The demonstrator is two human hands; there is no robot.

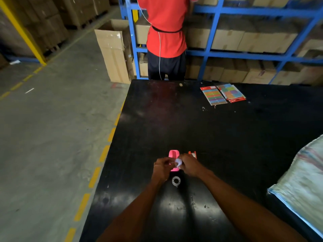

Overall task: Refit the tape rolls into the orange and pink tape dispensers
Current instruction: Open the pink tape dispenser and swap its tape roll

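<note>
A pink tape dispenser (173, 155) lies on the black table (218, 137), partly covered by both hands. My left hand (162, 169) and my right hand (189, 165) meet over it, both pinching a small white tape roll (178, 162) between their fingertips. An orange tape dispenser (192, 153) sits just right of the pink one, mostly hidden behind my right hand. A second tape roll (176, 181), clear with a white core, lies flat on the table just in front of the pink dispenser, between my wrists.
Two packs of coloured sticky notes (222, 94) lie at the far side of the table. A woven white sack (304, 186) rests on the right edge. A person in a red shirt (166, 32) stands at blue shelving beyond the table. The table's left edge drops to the concrete floor.
</note>
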